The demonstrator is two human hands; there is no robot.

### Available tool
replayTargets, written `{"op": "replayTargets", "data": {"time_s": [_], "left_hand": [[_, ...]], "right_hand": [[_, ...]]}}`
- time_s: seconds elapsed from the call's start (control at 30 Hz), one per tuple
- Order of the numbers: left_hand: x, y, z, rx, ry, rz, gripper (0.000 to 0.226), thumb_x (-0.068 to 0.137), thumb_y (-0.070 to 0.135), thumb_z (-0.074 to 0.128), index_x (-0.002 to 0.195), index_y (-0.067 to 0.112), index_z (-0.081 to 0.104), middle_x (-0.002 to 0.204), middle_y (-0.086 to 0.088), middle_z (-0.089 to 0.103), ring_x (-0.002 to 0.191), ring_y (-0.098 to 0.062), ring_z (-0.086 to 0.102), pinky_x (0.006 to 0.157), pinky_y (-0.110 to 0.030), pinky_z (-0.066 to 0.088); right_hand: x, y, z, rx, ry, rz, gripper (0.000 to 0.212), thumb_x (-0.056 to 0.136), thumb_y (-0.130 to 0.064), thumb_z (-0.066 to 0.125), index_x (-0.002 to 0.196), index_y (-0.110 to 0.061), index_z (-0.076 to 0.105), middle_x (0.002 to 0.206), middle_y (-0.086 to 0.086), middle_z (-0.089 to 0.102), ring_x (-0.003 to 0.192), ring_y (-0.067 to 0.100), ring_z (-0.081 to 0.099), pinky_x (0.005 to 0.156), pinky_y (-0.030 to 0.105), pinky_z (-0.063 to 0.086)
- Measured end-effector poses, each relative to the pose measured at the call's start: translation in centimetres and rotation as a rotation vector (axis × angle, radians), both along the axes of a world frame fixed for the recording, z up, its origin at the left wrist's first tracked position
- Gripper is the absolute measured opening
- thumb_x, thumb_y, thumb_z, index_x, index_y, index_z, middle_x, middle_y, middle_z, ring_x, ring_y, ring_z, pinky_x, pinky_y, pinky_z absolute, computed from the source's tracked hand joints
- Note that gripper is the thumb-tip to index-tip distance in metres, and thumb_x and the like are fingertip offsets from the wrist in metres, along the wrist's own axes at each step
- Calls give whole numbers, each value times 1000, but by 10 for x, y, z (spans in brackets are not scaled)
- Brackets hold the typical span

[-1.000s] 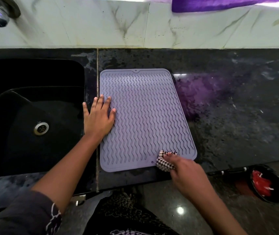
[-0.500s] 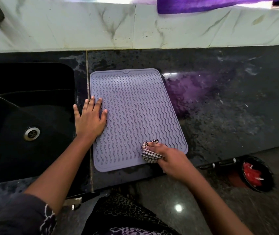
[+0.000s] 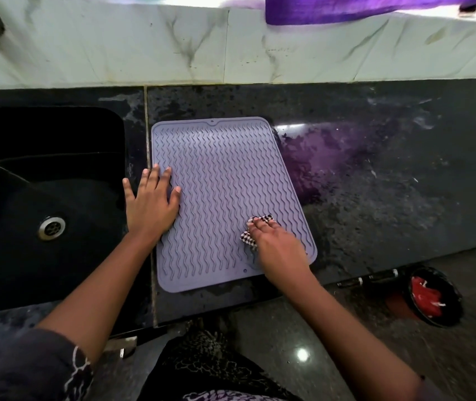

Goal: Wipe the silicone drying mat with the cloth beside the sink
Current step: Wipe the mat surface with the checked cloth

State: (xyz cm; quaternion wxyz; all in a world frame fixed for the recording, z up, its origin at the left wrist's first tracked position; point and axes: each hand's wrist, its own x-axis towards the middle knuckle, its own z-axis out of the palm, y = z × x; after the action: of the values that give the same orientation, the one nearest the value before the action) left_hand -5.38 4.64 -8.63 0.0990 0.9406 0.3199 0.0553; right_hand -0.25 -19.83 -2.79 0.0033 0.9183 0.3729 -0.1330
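A lavender silicone drying mat (image 3: pixel 225 183) with wavy ridges lies flat on the dark counter, just right of the sink. My left hand (image 3: pixel 151 204) rests flat with fingers spread on the mat's left edge, partly on the counter. My right hand (image 3: pixel 277 244) presses a small black-and-white checked cloth (image 3: pixel 255 227) onto the mat's near right part; only the cloth's far and left edges show past my fingers.
A black sink (image 3: pixel 42 204) with a metal drain (image 3: pixel 51 228) lies to the left. The wet dark counter (image 3: pixel 390 183) stretches right. A marble backsplash (image 3: pixel 231 44) runs behind, with purple fabric (image 3: pixel 361 5) above. A dark bowl with red contents (image 3: pixel 430 296) sits below the counter edge.
My right hand has slid the cloth from the mat's near right corner farther up onto the mat. The left hand has stayed on the left edge.
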Motion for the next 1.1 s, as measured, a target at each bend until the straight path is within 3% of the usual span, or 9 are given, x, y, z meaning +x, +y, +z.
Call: {"op": "replayTargets", "data": {"time_s": [0.1, 0.2, 0.27, 0.4, 0.53, 0.7, 0.87, 1.03, 1.1], "left_hand": [[0, -1, 1, -1, 2, -1, 57, 99, 47, 24, 151, 23, 20, 159, -5, 20, 148, -22, 10, 115, -52, -9], [0, 0, 2, -4, -1, -6, 57, 99, 46, 25, 151, 23, 21, 159, -6, 20, 148, -22, 11, 115, -52, -9], [1, 0, 2, -10, -12, -8, 57, 99, 46, 26, 151, 23, 22, 159, -6, 21, 148, -23, 12, 115, -53, -8], [0, -1, 2, -9, -16, -3, 56, 99, 45, 27, 150, 23, 22, 158, -5, 21, 148, -22, 12, 115, -52, -9], [1, -1, 1, -5, -23, 4, 56, 99, 45, 27, 150, 23, 22, 159, -5, 21, 148, -21, 12, 115, -51, -10], [2, -2, 2, -5, -23, 6, 56, 99, 45, 26, 151, 23, 21, 159, -4, 21, 148, -21, 12, 114, -51, -10], [1, 0, 0, -6, -21, 8, 56, 99, 45, 27, 151, 24, 21, 159, -4, 20, 148, -21, 11, 114, -50, -11], [2, 0, 0, 10, -15, 6, 57, 99, 45, 28, 151, 23, 22, 159, -5, 21, 148, -22, 13, 114, -51, -9], [1, -1, 1, 10, -7, 6, 57, 99, 45, 27, 151, 23, 21, 159, -5, 20, 148, -22, 13, 114, -51, -9]], "right_hand": [[8, -3, 3, -5, 46, 1, 50, 94, -8, 41, 142, -18, 34, 146, 2, 41, 131, 24, 41, 103, 38, 41], [54, -26, 28, 379, 777, -390, 37, 87, 3, 45, 114, -17, 61, 97, 7, 67, 83, 21, 62, 70, 30, 54], [83, -41, 38, 688, 955, -677, 44, 78, 11, 42, 111, -7, 64, 88, 13, 66, 77, 25, 61, 61, 26, 52], [69, -18, 32, 576, 606, -500, 45, 87, 3, 44, 115, -29, 58, 86, 4, 67, 66, 16, 59, 53, 22, 49], [32, 5, -3, 57, 41, -16, 54, 94, -5, 36, 145, -22, 28, 152, 2, 30, 138, 23, 29, 108, 36, 32], [37, -3, -12, 104, 29, 38, 56, 94, -6, 34, 147, -20, 23, 155, -2, 21, 143, 21, 17, 112, 33, 23], [10, -31, -9, 133, -70, 107, 50, 78, -3, 43, 124, -14, 60, 130, 6, 58, 117, 31, 57, 86, 43, 52], [-9, -5, 9, -424, -136, 196, 53, 97, -11, 34, 144, 3, 13, 153, 24, 14, 138, 45, 17, 108, 59, 22], [-11, 17, 21, -563, -170, 287, 48, 98, -12, 37, 138, 10, 24, 145, 33, 26, 133, 49, 26, 105, 63, 25]]}}
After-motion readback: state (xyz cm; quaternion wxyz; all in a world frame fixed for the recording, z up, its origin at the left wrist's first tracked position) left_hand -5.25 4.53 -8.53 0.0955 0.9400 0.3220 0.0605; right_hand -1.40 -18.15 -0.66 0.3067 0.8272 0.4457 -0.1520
